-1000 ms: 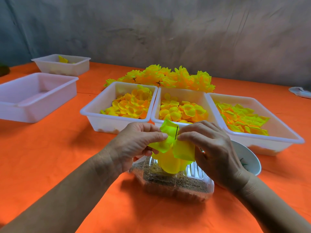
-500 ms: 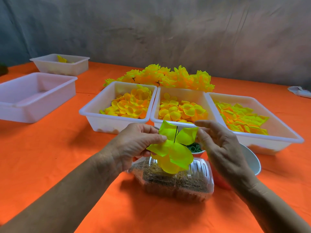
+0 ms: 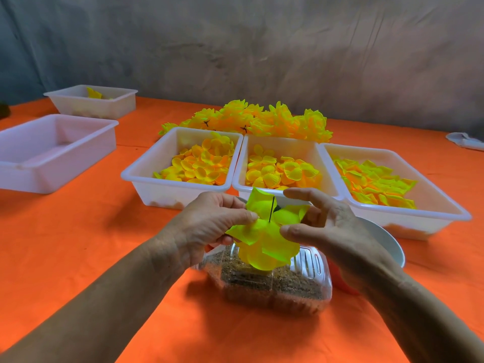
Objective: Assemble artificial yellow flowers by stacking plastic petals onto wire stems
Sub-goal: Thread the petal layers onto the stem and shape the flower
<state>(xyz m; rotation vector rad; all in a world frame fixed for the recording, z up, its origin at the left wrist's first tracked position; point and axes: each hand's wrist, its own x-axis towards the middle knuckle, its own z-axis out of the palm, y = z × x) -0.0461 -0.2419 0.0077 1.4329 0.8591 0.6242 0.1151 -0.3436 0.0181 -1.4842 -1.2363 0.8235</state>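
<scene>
While left hand (image 3: 209, 226) pinches petals (image 3: 264, 239), right hand (image 3: 327, 231) has closed in.

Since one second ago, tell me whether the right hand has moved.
Yes. The right hand opened off the stem and drew back toward the white bowl.

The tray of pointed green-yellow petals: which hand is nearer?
Right. The right hand is just in front of that tray; the left hand is farther left, gripping the flower.

Petals (image 3: 264, 231): thin, translucent, glossy plastic
Trays (image 3: 180, 189): smooth white plastic
Worktop (image 3: 78, 244): matt orange cloth
Box (image 3: 272, 281): clear ribbed plastic
</scene>
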